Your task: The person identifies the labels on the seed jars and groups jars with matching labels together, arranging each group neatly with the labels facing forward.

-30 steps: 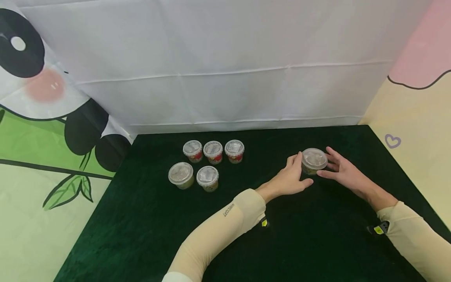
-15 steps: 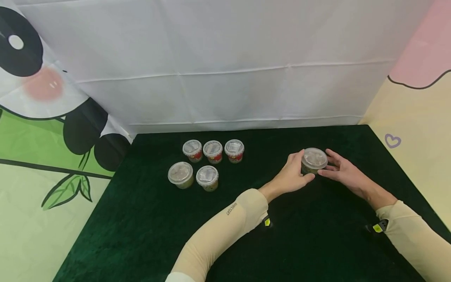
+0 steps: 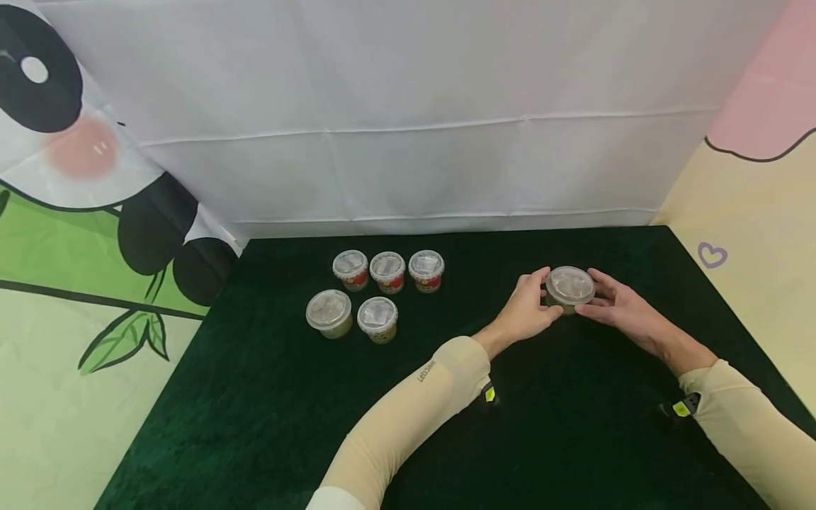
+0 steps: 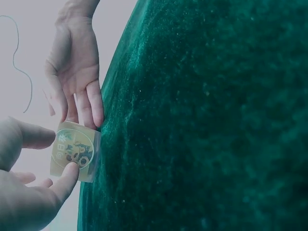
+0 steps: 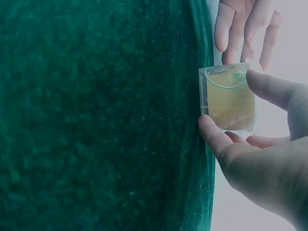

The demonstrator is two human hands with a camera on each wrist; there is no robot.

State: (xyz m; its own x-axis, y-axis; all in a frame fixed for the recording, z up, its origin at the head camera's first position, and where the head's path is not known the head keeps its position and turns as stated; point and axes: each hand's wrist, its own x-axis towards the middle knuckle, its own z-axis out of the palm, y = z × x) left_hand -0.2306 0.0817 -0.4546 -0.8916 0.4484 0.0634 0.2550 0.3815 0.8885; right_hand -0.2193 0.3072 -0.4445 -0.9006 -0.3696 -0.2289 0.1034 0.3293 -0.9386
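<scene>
Closing in from both sides in the head view, the left hand (image 3: 525, 315) and right hand (image 3: 621, 308) bracket a lidded cup (image 3: 569, 288) standing on the green cloth (image 3: 255, 397), well apart from five other cups (image 3: 376, 294) grouped at the far left. From the left wrist, thumb and fingers (image 4: 67, 179) curl round the cup (image 4: 74, 156), the opposite hand (image 4: 74, 79) touching its far side. From the right wrist, thumb and fingertips (image 5: 214, 137) pinch the cup (image 5: 228, 98), the other fingers (image 5: 240, 26) just beyond. It looks like the grasp step; a lift next would call for even pressure from both sides, keeping the cup upright.
</scene>
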